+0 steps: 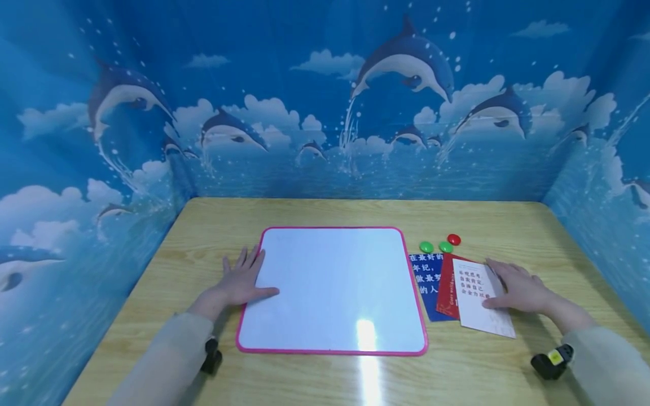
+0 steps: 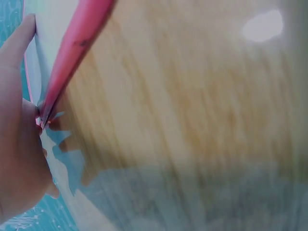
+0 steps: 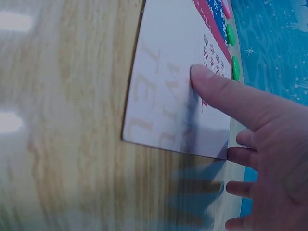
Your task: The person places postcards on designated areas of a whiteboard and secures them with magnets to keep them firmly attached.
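White card point(image 1: 476, 307) R of whiteboard point(image 1: 332, 287): R hand point(image 1: 519, 290) fingers spread, thumb atop; L hand point(image 1: 241, 283) spread, board's L edge. I cd skid card if thumb drags.

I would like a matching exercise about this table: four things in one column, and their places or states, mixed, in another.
1. Whiteboard
2. White card
3. Blue card
4. Red disc

A. Partly covered by the red card
B. Round, beside a green disc
C. Framed in pink
D. Nearest the right hand

Pairs: 1-C, 2-D, 3-A, 4-B
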`<state>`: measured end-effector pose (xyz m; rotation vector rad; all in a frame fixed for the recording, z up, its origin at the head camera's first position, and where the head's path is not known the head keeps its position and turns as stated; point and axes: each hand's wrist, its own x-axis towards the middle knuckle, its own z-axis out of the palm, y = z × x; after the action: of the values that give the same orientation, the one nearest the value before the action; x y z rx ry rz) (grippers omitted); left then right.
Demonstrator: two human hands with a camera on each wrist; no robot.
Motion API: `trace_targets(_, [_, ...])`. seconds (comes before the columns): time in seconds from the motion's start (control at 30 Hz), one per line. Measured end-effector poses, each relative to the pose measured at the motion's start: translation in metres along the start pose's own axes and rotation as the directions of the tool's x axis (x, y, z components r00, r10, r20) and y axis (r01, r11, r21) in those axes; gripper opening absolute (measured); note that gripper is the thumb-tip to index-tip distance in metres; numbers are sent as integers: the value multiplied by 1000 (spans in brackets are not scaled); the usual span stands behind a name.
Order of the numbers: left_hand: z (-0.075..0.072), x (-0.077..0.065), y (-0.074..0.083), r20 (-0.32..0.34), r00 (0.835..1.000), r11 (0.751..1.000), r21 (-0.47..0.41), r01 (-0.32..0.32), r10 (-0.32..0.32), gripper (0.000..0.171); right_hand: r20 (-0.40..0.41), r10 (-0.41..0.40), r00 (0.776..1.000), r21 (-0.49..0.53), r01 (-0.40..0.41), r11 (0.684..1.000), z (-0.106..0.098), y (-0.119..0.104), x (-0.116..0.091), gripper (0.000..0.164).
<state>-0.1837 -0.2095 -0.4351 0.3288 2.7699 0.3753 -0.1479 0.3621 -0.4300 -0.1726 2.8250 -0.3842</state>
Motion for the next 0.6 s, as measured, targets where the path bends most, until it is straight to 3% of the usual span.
trace_targets(0.23, [0,2,0,8,1000,1000,-1,8,-8,109,-13,-34,999,-66,33,997,-7,-4,3,107])
trace_targets(0.6, [2,4,-3,17,1000,1000,-3,-1,1,109,-25,21,999,7,-20,1000,-11,-7,10,91])
